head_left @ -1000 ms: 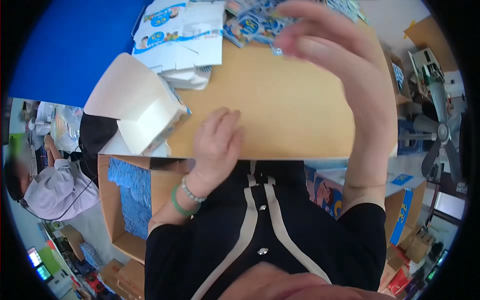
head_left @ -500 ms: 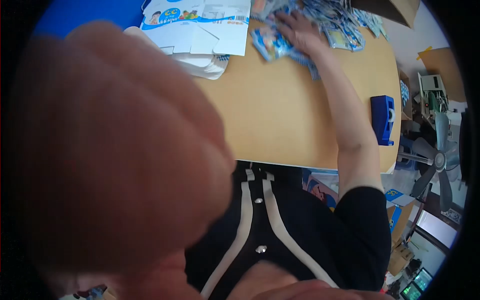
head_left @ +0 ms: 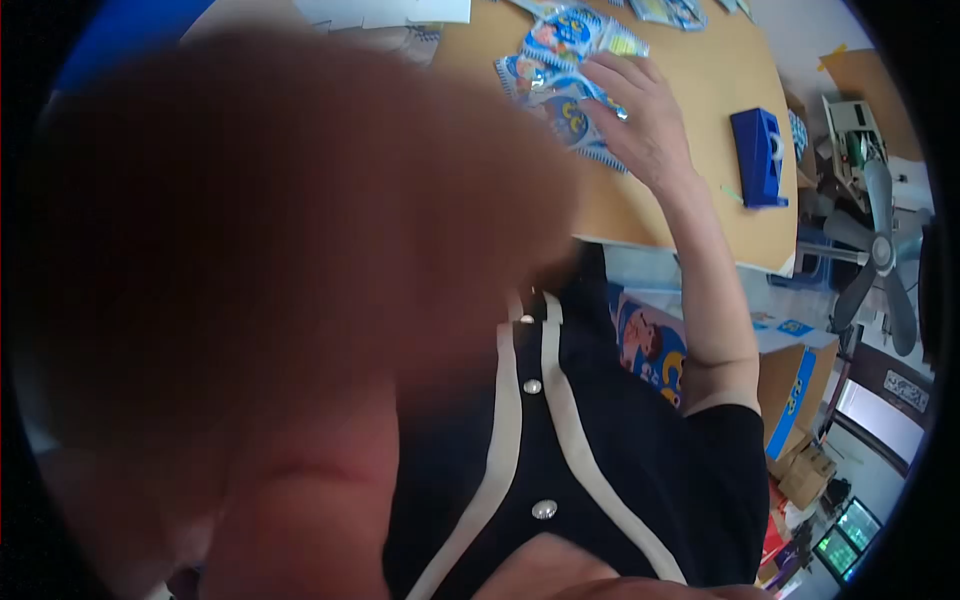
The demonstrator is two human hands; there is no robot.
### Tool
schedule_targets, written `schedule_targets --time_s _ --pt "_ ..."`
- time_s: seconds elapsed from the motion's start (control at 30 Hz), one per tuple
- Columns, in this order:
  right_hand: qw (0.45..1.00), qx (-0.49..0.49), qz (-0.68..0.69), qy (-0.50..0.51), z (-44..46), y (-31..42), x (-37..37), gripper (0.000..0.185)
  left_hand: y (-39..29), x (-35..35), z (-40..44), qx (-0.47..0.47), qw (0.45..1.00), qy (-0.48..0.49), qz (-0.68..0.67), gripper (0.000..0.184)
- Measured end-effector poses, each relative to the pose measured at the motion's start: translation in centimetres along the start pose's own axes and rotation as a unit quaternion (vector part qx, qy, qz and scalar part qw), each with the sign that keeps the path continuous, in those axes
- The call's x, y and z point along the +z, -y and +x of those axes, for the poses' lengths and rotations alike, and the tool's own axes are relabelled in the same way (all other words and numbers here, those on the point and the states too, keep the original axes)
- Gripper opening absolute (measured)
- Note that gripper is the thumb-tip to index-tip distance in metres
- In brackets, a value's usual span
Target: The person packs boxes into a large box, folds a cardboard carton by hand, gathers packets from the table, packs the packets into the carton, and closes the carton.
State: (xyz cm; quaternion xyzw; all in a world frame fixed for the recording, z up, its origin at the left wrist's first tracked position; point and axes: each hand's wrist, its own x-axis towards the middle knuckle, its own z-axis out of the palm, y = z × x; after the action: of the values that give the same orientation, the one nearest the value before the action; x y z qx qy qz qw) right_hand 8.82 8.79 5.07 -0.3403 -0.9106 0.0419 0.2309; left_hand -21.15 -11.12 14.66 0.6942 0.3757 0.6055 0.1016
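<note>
My right hand rests on several blue-and-white snack packets on the wooden table. Its fingers are bent over the packets with the thumb apart from them; whether it grips one is unclear. My left hand is raised very close to the camera, a dark blur that covers the left half of the view, so its fingers cannot be made out. White printed cardboard shows at the top edge, partly behind that blur.
A blue tape dispenser stands near the table's right edge. More packets lie at the far side. Beyond the table on the right are a grey fan and an open cardboard box. A blue surface shows at upper left.
My left hand has risen from the table to the camera. My right hand has reached the far packets and come back nearer, with several packets now closer. The dispenser has come into view.
</note>
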Motion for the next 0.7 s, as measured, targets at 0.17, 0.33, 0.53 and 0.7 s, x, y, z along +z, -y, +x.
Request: schedule_targets --time_s 0.17,0.33,0.53,0.7 --pt "0.979 -0.037 -0.189 0.061 0.3 2.1 2.1 0.038 1.6 9.5 -1.2 -0.195 0.980 -0.042 -0.011 0.029" --pt "0.986 0.092 -0.103 0.099 0.5 2.3 -0.1 0.039 6.2 12.8 -4.5 -0.504 0.841 0.113 -0.162 0.027" --pt "0.878 0.288 0.382 -0.021 -0.9 7.1 1.7 0.029 9.5 16.6 -2.7 -0.456 0.773 -0.050 -0.438 0.032" --pt "0.742 0.337 0.569 -0.107 -1.3 8.0 3.1 0.027 9.4 16.2 -2.4 -0.498 0.792 -0.033 -0.351 0.033"
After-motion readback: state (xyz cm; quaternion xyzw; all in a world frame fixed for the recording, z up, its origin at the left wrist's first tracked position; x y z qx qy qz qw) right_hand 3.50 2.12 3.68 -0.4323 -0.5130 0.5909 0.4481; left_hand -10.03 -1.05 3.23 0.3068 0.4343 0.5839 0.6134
